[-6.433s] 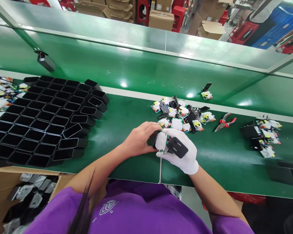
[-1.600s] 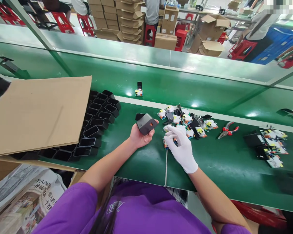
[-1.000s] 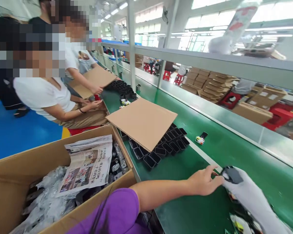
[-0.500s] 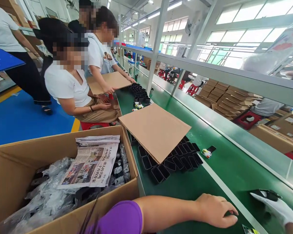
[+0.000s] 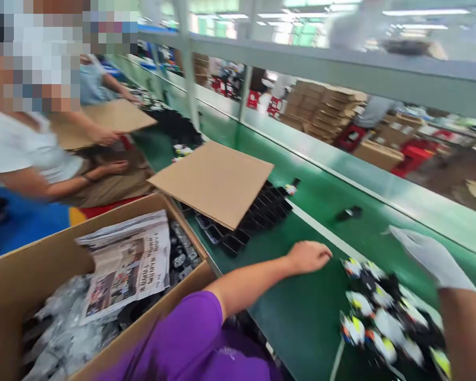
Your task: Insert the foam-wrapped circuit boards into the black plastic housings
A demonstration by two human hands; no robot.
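Observation:
My left hand (image 5: 307,257), bare, is over the green belt (image 5: 277,312) with its fingers curled in and nothing visible in them. My right hand (image 5: 418,254), in a white glove, reaches over the belt with its fingers stretched out, blurred and holding nothing I can see. Beyond its fingertips a small black case (image 5: 349,213) lies on the belt, apart from the glove. Between and below my hands is a pile of black pieces with white, yellow and orange packaging (image 5: 388,323).
Left of the belt stands an open carton (image 5: 190,283) holding plastic-wrapped black items and a newspaper (image 5: 130,264). A cardboard sheet (image 5: 214,182) covers part of a group of black trays (image 5: 262,217). A metal shelf rail (image 5: 301,69) crosses above. Co-workers sit at the left.
The view has swung right and down, bringing the packaged pile into sight. The black case, earlier at my right glove, now lies on the belt away from it. My left fingers have curled in.

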